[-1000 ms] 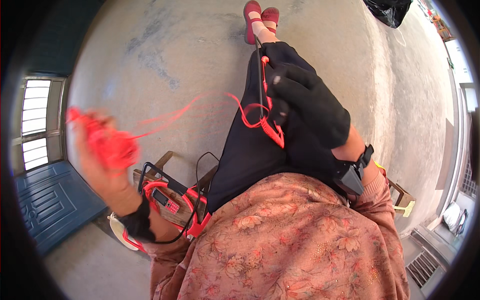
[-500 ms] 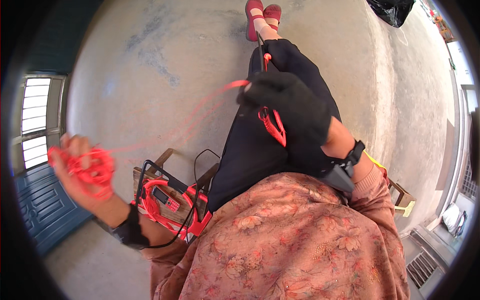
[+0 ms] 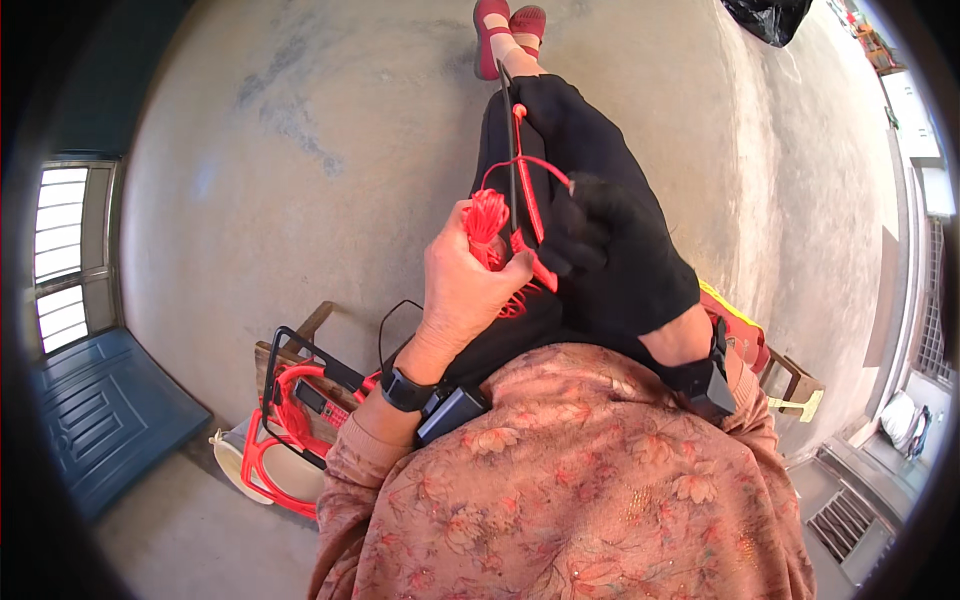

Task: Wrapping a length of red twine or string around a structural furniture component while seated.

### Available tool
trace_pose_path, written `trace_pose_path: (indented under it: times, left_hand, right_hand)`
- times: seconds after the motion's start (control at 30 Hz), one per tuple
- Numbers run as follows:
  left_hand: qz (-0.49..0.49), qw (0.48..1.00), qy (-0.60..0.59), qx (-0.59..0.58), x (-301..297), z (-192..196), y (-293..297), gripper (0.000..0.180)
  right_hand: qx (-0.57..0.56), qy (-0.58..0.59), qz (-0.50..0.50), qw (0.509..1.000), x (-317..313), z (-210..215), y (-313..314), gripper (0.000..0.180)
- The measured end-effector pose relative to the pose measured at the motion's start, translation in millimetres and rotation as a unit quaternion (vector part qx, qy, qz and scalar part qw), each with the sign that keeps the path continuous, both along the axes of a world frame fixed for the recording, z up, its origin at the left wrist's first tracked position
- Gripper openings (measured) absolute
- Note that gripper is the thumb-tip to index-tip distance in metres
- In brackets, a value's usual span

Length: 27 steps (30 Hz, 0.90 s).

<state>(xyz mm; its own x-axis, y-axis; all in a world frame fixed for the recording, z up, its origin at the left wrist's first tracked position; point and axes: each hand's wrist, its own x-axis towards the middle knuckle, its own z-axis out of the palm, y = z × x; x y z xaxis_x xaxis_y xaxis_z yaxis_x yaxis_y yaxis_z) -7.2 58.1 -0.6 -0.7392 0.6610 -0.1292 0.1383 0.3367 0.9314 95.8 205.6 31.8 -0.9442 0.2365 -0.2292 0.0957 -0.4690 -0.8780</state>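
A bundle of red cord is gripped in my bare left hand, above my lap. The thumb of that hand presses on the red-wrapped lower part of a thin black frame, which lies lengthwise over my legs. Red wrapping runs along one side of the frame. From the frame a strand of red cord arches over to my right hand, which wears a black glove and pinches the strand between its fingertips. The glove's lower fingers are dark against the trousers and hard to make out.
On a wooden stool at my left lie another black frame, red-wrapped pieces and a red phone. A blue panel stands far left. A black plastic bag sits at the upper right.
My left hand has come in from the far left with the cord bundle to the black frame. My right hand has shifted right and down, and the stretched strand is now a short, slack arc.
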Motion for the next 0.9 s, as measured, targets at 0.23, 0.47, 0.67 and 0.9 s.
trace_pose_path:
  times: [0.23,0.47,0.67,0.9]
  left_hand:
    - [-0.057,0.994,-0.085,0.022,-5,-8,-17,0.047]
    - [0.030,0.983,-0.148,0.101,-36,12,-36,0.028]
    - [-0.205,0.930,0.284,-0.106,-19,-3,-6,0.014]
    - [-0.059,0.994,0.073,0.063,-23,14,-9,0.037]
  right_hand:
    - [-0.143,0.121,0.016,0.982,11,-25,13,0.007]
    - [0.343,-0.112,-0.184,0.914,4,-17,21,0.022]
    - [0.370,-0.174,0.068,0.910,-12,-50,7,0.022]
    - [0.018,-0.087,-0.116,0.989,1,-41,36,0.024]
